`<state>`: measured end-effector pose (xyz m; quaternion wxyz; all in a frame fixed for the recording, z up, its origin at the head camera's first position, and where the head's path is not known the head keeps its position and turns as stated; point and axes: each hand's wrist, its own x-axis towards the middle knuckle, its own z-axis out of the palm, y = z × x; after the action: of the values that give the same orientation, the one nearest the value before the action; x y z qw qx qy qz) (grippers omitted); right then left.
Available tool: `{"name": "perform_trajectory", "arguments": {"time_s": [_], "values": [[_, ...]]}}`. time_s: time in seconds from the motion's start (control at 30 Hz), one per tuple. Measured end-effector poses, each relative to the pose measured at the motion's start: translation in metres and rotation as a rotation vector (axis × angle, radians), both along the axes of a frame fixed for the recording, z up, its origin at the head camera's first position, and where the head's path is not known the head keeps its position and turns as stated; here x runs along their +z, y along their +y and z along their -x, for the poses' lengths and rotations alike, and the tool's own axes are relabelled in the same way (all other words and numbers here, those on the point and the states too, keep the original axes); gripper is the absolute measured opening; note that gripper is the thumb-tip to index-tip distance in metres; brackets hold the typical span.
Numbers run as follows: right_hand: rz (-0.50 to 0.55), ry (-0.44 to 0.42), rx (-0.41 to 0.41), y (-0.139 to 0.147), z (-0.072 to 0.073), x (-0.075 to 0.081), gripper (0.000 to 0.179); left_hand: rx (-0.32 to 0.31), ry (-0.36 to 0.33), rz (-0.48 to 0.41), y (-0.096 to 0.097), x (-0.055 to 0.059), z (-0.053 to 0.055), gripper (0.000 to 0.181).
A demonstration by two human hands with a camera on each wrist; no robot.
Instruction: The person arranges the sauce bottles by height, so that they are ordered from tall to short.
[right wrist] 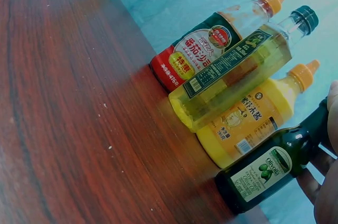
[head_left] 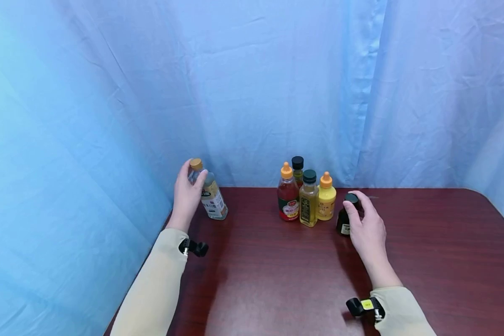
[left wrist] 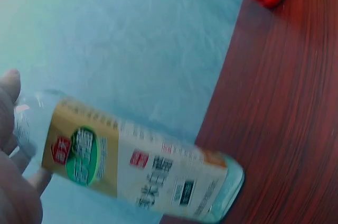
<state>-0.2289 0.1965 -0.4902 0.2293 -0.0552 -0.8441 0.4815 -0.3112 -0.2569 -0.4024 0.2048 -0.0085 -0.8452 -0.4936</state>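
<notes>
My left hand (head_left: 186, 191) holds a clear white vinegar bottle (head_left: 214, 203) by its upper part, thumb on one side and fingers on the other, under a gold cap. Its gold-and-white label (left wrist: 153, 166) faces the left wrist camera, with the base at the table surface. On the right, my right hand (head_left: 367, 226) grips a small dark olive oil bottle (right wrist: 259, 171) around its neck and dark cap. That bottle has a pale label with green olives. Just left of it stands a yellow squeeze bottle (head_left: 326, 205) with an orange nozzle cap.
Beside the yellow bottle stand a square oil bottle (head_left: 308, 205) with a dark green cap and a red ketchup bottle (head_left: 288, 198). A black-capped bottle (head_left: 297, 164) is partly hidden behind them. The dark red wooden table (head_left: 269, 280) meets a blue curtain (head_left: 256, 93) at the back.
</notes>
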Motion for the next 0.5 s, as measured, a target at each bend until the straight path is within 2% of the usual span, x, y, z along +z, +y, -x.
{"name": "perform_trajectory", "arguments": {"time_s": [0.1, 0.17, 0.23, 0.37, 0.5], "values": [[-0.002, -0.001, 0.004, 0.000, 0.000, 0.001, 0.049, 0.063, 0.065, 0.008, 0.007, 0.002, -0.010, 0.077], [-0.002, 0.000, 0.003, 0.000, 0.000, 0.002, 0.049, 0.105, 0.145, 0.038, 0.014, 0.004, -0.018, 0.075], [-0.002, -0.001, 0.000, 0.000, 0.000, 0.003, 0.049, 0.122, 0.239, 0.074, 0.023, 0.006, -0.024, 0.070], [-0.003, -0.011, -0.003, 0.000, -0.001, 0.002, 0.049, 0.089, 0.415, 0.125, 0.044, 0.008, -0.037, 0.059], [0.000, -0.014, -0.001, 0.000, -0.001, 0.000, 0.049, 0.018, 0.516, 0.149, 0.066, 0.008, -0.045, 0.056]]}}
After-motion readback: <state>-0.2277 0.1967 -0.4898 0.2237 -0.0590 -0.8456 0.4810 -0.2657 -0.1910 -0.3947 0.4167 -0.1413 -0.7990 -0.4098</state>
